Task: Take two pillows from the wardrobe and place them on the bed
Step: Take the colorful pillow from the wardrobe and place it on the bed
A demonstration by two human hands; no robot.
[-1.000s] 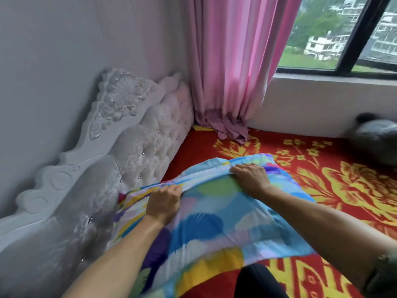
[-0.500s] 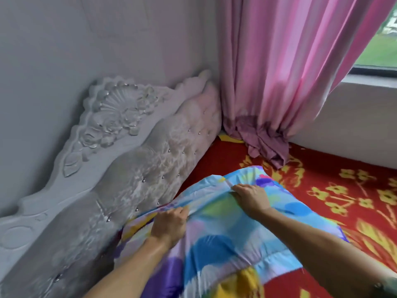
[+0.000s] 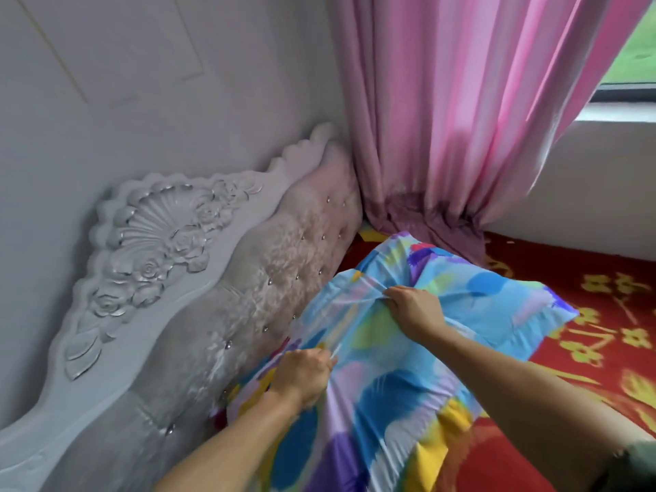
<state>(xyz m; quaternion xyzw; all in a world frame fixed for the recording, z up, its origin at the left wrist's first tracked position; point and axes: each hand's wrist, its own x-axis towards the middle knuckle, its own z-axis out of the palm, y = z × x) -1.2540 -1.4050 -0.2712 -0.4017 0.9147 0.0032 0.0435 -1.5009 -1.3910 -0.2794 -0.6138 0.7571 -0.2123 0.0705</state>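
Note:
A pillow [image 3: 383, 388] in a bright blue, purple and yellow case lies on the bed [image 3: 582, 353], which has a red sheet with yellow flowers. Its far edge leans against the tufted headboard [image 3: 248, 296]. My left hand [image 3: 301, 376] pinches the case fabric at the near left of that edge. Farther along the same edge, my right hand [image 3: 415, 308] bunches the fabric in its fingers. The fabric is stretched taut between both hands. Only one pillow shows; its near end runs out of the frame at the bottom.
A carved white headboard frame [image 3: 142, 250] stands against the grey wall on the left. A pink curtain [image 3: 461, 118] hangs in the corner and bunches onto the bed. The window ledge [image 3: 603, 179] runs along the right.
My view has swung left and closer to the headboard. Both hands have kept their grip on the pillow's far edge and pushed it nearer the headboard and corner.

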